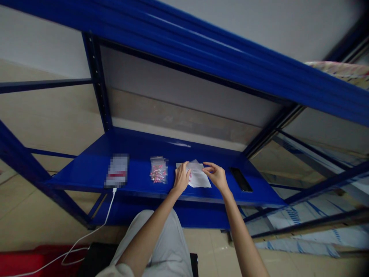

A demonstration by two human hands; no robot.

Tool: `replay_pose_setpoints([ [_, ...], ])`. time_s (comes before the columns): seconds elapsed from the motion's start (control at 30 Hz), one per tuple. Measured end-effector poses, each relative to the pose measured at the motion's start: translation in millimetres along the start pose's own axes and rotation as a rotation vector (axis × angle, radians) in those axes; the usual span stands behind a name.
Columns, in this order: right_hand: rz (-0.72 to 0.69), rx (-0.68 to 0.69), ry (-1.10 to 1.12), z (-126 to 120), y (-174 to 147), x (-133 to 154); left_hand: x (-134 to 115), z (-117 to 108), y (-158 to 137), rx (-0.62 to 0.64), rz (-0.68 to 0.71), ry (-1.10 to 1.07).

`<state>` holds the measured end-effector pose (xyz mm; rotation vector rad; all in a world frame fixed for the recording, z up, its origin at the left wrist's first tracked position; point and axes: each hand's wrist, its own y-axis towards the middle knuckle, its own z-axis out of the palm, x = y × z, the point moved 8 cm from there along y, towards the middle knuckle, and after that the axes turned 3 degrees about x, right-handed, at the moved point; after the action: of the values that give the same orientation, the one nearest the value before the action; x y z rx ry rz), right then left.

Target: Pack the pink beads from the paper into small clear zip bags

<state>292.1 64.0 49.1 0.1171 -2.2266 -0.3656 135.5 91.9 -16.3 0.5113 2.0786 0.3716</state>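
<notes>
A white sheet of paper (201, 180) lies on the blue shelf, with a small clear plastic bag (195, 164) over its upper part. Several small pink pieces (190, 175) show beside my left thumb; whether they sit in the bag or on the paper I cannot tell. My left hand (181, 179) is at the paper's left side, its fingers closed on the bag's left edge. Over the right side of the paper, my right hand (217, 177) has its thumb and forefinger brought together; anything between them is too small to make out. Left of both hands lies a stack of clear zip bags (158, 170) holding pink pieces.
The blue shelf (138, 144) has a thick upper beam (201, 46) across the view above it. A dark phone-like slab (241, 179) lies right of my hands. On the far left, a blurred white object (117, 169) has a white cable (108, 211) hanging down.
</notes>
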Motion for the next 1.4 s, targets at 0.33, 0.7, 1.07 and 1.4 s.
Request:
replay_pose_setpoints([
  [0.33, 0.220, -0.143, 0.253, -23, 3, -47, -9, 1, -3, 0.071, 0.044, 0.010],
  [0.7, 0.357, -0.277, 0.457, -16, -19, -89, -13, 2, -4, 0.103, 0.073, 0.049],
  [1.07, 0.436, -0.145, 0.363, -10, -8, -96, -22, 22, -10, 0.247, 0.217, 0.149],
  [1.4, 0.390, -0.208, 0.400, -11, -6, -82, -28, 14, -8, 0.205, 0.220, 0.170],
])
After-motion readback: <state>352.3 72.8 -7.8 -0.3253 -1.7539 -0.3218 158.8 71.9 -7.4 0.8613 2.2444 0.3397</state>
